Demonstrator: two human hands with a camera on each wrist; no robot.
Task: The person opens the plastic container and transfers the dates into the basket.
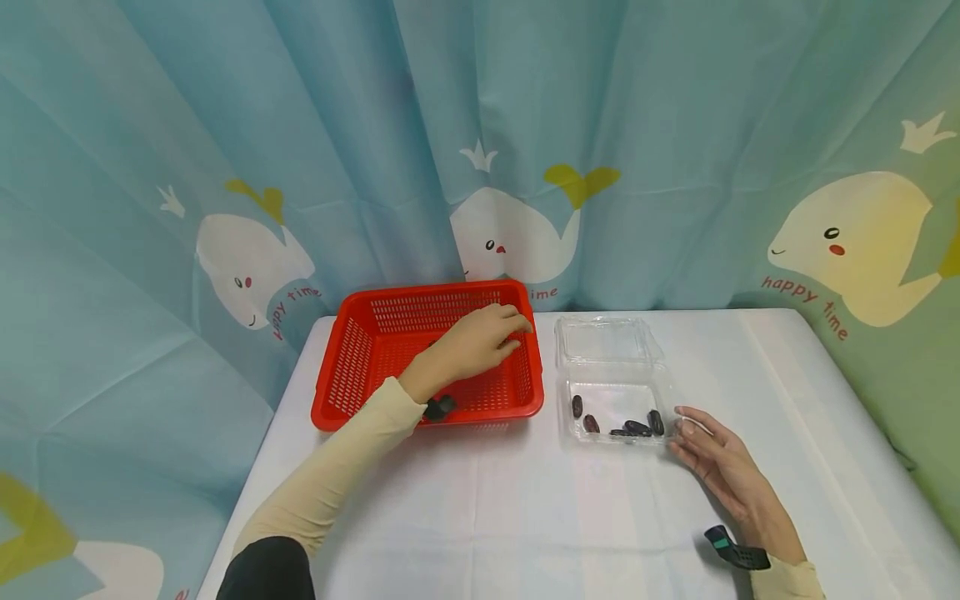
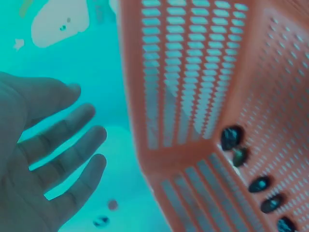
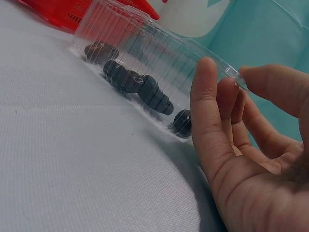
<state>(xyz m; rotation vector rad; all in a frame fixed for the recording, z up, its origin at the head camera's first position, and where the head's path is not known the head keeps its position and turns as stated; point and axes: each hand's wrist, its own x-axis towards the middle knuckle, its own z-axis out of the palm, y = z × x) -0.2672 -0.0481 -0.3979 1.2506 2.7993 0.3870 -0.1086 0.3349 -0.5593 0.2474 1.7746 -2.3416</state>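
My left hand (image 1: 480, 337) hovers open over the red basket (image 1: 360, 367), several dates (image 2: 260, 183) already inside, while five remain in the clear clamshell (image 1: 611, 337) at three o'clock, my right hand (image 1: 723, 467) steadying its corner with loose fingers.

We see the basket (image 1: 352, 367) on the table (image 1: 525, 517), the clear container (image 1: 611, 375) just at its three o'clock, dark fruits (image 1: 637, 427) lying in both.
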